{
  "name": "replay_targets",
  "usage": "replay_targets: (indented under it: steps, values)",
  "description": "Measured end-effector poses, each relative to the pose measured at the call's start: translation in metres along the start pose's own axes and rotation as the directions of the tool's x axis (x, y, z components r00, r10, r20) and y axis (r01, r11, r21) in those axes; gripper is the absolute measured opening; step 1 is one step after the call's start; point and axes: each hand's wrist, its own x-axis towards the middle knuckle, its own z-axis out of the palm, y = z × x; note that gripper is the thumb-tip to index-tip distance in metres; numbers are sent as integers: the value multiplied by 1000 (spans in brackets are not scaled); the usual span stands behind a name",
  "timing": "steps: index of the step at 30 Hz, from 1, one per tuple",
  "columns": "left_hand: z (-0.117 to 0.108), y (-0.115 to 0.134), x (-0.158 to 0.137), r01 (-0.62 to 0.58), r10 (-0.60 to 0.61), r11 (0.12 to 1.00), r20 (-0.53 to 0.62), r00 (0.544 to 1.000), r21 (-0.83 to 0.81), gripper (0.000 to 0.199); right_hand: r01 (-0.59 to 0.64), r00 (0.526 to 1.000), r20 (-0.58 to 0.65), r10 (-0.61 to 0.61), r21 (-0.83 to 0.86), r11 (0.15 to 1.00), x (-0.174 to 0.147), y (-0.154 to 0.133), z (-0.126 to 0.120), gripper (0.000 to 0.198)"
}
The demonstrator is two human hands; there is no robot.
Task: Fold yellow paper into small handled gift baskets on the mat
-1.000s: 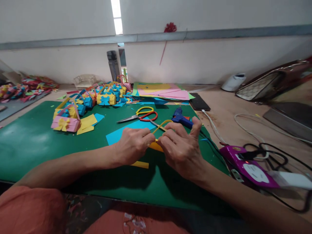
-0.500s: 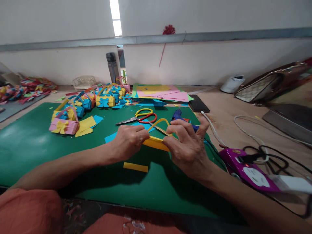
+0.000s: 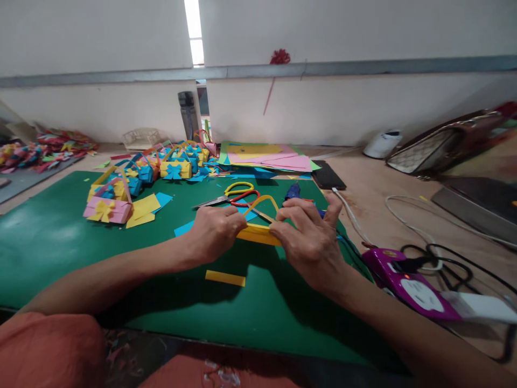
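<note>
A small yellow paper bag (image 3: 258, 235) with an arched strip handle is held above the green mat between my two hands. My left hand (image 3: 218, 231) pinches its left end, and my right hand (image 3: 311, 237) grips the right end between thumb and fingers. Its handle rises between them; the ends are hidden by my fingers. Below lies a loose yellow paper strip (image 3: 225, 278). Just beyond my hands rest scissors (image 3: 242, 195) with one yellow and one red handle loop, over blue paper (image 3: 184, 228). A blue glue gun (image 3: 293, 190) is partly hidden behind my right hand.
Finished paper bags (image 3: 107, 209) in several colours stand at the back left of the green mat (image 3: 161, 302). Coloured sheets (image 3: 266, 156) are stacked behind, beside a black phone (image 3: 329, 175). A purple power strip (image 3: 407, 283) with cables lies at right.
The view has shifted slightly. Both hands keep hold of the yellow paper bag in nearly the same place, with its front tilted a little.
</note>
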Motion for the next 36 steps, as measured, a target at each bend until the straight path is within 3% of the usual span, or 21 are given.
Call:
replay_targets:
  steps: [9, 23, 36]
  values:
    - [-11, 20, 0, -45, 46, 999, 37, 998, -29, 30, 87, 996, -13, -87, -9, 996, 2, -21, 1, 25]
    - [-6, -3, 2, 54, -49, 994, 45, 998, -96, 27, 32, 999, -41, -32, 6, 999, 1, -1, -10, 19]
    - [-1, -7, 1, 88, -85, 991, 31, 996, -99, 26, 1, 1000, 1, -1, 57, 998, 0, 2, -9, 26]
